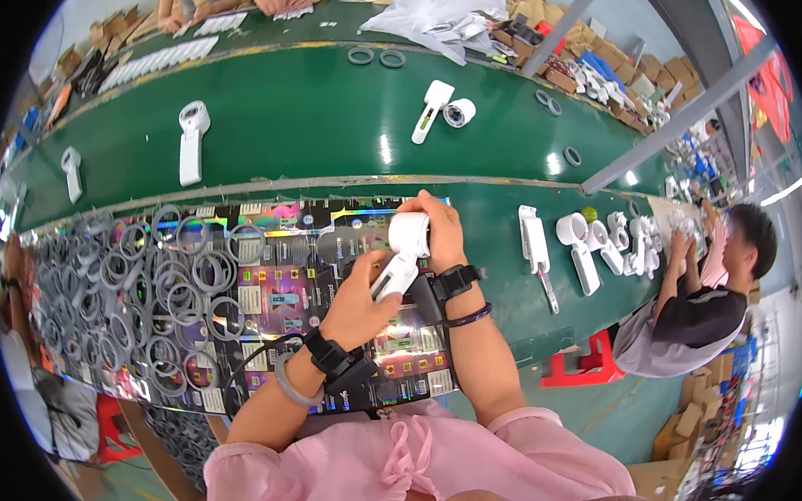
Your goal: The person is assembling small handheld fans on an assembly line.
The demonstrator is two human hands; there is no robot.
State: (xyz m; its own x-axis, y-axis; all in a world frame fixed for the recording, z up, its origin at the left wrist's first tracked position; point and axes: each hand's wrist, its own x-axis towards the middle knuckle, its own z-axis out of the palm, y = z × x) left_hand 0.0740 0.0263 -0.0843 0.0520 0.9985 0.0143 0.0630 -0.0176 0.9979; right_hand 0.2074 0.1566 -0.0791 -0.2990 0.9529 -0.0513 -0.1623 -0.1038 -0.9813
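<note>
A white handheld device (408,237) with a drum-shaped head and a straight handle is between my hands, above the printed sheets. My left hand (360,297) is closed on the handle, which slants toward me. My right hand (445,235) wraps round the right side of the head; the palm side of this grip is hidden. A grey ring (297,380) circles my left forearm, below the black strap. Many loose grey rings (214,272) lie heaped on the sheets to the left of my hands.
Several white handled parts (535,240) lie on the table at right, near a seated co-worker (698,300). Beyond a raised rail (326,184), a green belt (296,103) carries white devices (194,139) and grey rings (393,59). Other people's hands (272,2) work across it. A red stool (585,366) stands at right.
</note>
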